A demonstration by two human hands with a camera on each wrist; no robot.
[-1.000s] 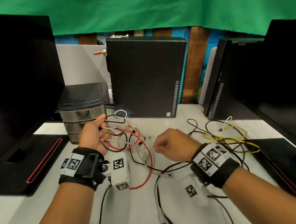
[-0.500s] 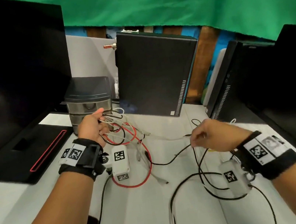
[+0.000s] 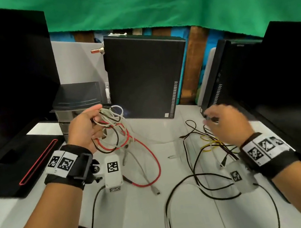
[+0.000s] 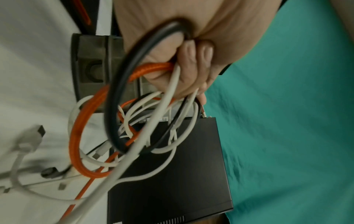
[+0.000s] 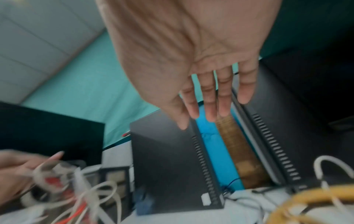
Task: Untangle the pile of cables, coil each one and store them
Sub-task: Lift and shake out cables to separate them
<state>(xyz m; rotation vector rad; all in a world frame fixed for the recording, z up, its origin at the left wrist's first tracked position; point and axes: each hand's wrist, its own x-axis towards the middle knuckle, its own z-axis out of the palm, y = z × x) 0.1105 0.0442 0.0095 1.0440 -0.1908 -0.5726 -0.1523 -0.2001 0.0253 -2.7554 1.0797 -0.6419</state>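
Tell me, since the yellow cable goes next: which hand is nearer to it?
Right. The right hand hovers open just above and beyond the yellow cable; the left hand is across the table, gripping the red, white and black bundle.

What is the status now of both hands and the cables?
Left hand grips the cable bundle, raised off the table. Right hand open, fingers straight, holding nothing. Yellow cable and black cables loose on the table.

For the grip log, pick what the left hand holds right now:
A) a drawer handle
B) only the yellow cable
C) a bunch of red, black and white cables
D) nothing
C: the left hand has its fingers curled round a bunch of red, black and white cables.
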